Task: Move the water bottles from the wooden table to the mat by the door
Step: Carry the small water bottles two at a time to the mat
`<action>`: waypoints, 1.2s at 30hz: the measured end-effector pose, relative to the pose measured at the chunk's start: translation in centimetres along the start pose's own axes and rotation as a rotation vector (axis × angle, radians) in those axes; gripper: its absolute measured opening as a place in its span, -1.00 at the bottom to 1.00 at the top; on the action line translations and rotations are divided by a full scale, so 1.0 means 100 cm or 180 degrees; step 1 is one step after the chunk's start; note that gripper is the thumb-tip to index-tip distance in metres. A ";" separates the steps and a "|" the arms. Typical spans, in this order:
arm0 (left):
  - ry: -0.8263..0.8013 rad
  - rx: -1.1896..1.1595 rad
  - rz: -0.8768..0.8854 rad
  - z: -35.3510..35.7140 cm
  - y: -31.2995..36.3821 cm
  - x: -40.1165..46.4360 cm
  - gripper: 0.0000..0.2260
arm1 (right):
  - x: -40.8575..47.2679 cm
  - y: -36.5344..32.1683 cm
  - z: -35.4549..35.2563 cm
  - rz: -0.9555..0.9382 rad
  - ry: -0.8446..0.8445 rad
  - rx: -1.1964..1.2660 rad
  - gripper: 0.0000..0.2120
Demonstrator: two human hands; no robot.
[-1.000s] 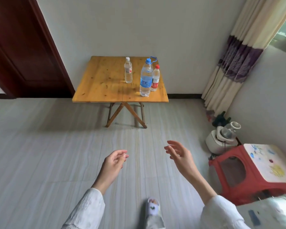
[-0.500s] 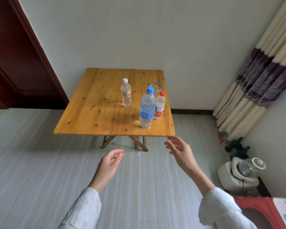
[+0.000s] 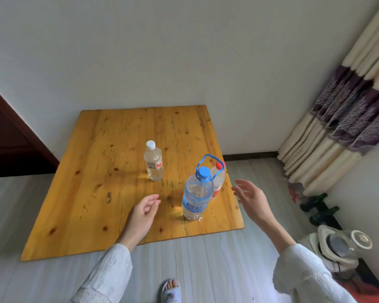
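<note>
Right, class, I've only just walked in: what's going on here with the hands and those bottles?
A person stands at a wooden table with both hands out over its near edge. Three water bottles stand upright on it: a large blue-capped bottle, a red-capped bottle right behind it, and a white-capped bottle apart near the middle. The left hand and right hand are open on either side of the large bottle, touching nothing. No bottle has been lifted yet, and no mat is in view.

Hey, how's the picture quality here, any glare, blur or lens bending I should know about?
Head view: wide-angle bending bows the wooden table edges and tilts the curtain; soft daylight, faint shadows; light glints through the large blue-capped bottle onto the wood; both hands slightly soft, bottles reasonably sharp.
</note>
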State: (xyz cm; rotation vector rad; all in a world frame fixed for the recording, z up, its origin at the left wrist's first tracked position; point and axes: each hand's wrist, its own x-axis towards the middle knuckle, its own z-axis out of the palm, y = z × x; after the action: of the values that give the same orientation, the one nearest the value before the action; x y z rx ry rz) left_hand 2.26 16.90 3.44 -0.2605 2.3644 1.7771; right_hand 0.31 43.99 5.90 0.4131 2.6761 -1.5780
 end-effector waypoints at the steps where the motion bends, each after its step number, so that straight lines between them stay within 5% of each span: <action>1: -0.0006 0.0042 0.0006 -0.003 0.001 0.015 -0.77 | 0.012 -0.002 0.002 -0.0007 0.0033 -0.0127 -0.76; 8: 0.0156 0.0379 0.0015 -0.006 0.001 0.100 -0.61 | 0.084 -0.007 0.026 0.0039 0.0266 -0.0544 -0.73; 15: 0.0428 0.0663 -0.0161 -0.006 0.004 0.177 -0.49 | 0.128 0.003 0.042 0.0049 -0.0170 -0.1007 -0.57; 24: 0.1192 0.0592 -0.0258 0.007 0.019 0.219 -0.62 | 0.139 0.019 0.046 -0.0369 -0.0591 -0.1142 -0.59; 36: 0.0378 0.0735 0.0267 0.034 0.040 0.218 -0.71 | 0.135 0.017 0.022 -0.0181 0.0068 -0.0873 -0.67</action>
State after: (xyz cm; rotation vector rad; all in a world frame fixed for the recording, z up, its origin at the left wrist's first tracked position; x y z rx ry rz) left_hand -19.76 20.43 0.95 -0.2441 2.6727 1.5410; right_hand -12.58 45.87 1.52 0.3493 2.8872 -1.1967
